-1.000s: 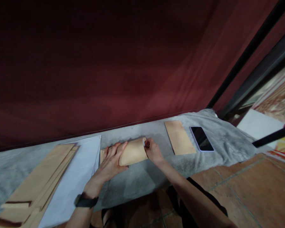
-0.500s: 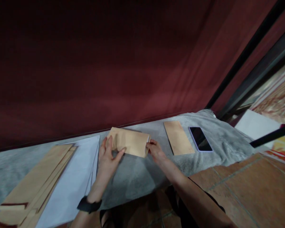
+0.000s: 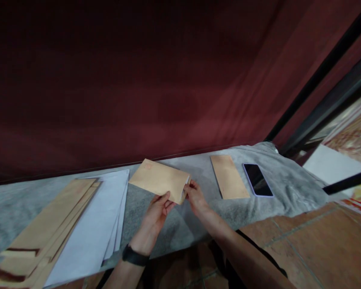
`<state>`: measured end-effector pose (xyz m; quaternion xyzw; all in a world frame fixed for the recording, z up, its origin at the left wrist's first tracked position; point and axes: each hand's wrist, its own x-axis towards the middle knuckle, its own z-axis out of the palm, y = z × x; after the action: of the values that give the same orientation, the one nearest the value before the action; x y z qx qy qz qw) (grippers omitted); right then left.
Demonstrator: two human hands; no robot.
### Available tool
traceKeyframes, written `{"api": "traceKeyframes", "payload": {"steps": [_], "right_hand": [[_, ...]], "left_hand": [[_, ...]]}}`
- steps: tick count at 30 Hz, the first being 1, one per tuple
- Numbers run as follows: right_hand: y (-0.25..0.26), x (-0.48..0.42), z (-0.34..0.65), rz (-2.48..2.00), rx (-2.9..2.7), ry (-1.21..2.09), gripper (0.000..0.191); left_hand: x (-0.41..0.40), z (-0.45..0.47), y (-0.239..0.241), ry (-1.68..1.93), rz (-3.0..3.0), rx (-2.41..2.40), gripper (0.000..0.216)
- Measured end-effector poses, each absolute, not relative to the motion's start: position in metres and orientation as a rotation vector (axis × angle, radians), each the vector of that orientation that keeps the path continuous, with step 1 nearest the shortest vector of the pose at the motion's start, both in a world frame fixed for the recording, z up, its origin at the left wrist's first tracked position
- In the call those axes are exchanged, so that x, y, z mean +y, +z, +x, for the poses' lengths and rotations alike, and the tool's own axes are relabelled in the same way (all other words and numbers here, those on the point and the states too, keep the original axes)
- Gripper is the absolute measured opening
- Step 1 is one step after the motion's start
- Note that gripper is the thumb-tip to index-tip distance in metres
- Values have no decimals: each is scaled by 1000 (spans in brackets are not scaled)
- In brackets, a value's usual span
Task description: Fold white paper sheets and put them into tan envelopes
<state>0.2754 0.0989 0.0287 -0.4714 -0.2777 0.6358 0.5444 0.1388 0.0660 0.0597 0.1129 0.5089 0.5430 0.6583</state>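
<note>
A tan paper envelope is held between my hands above the grey cloth, with a white paper edge showing at its right-hand opening. My left hand pinches its lower edge, thumb on top and fingers underneath. At the open end, my right hand has its fingers closed on the envelope's edge; whether they also grip the paper inside I cannot tell. Another tan envelope lies flat to the right of my right hand. To the left of my left hand are white paper sheets and a stack of tan envelopes.
A phone with a pale purple edge lies right of the flat envelope. Grey cloth covers the long surface, against a dark red wall. A black pole slants at the right above a tiled floor.
My left hand has moved from the envelope's left end to its lower edge near the opening. The envelope has tilted, its left end now uncovered. My right hand stays at the open end.
</note>
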Motion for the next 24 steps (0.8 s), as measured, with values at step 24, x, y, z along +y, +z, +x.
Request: {"api": "traceKeyframes", "payload": {"steps": [24], "right_hand": [[33,88,295,-1229,-883,1626,23]], "left_hand": [[47,120,54,1133,641,1314,74]]}}
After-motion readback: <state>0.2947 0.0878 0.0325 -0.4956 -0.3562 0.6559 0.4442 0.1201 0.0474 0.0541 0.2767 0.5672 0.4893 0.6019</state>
